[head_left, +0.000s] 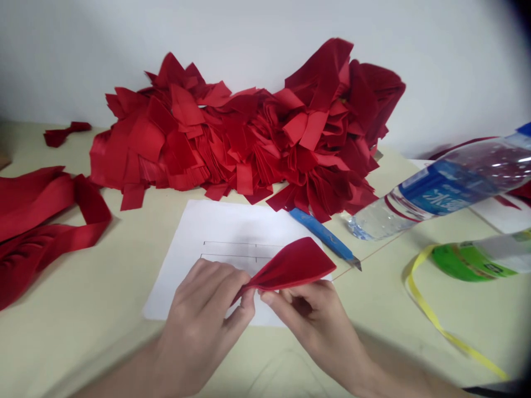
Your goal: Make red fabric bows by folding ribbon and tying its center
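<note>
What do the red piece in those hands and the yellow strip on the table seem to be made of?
The red piece looks like soft cloth, faintly sheened, since it bends limply. The yellow strip seems glossy ribbon, satin or plastic, unclear, curling thinly.

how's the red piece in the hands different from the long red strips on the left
The red piece is short and folded to a curved point, while the red strips are long, looped bands. The red piece is held up over the paper by the left hand and right hand, while the red strips lie untouched on the table. Both are deep red and look like cloth.
</note>
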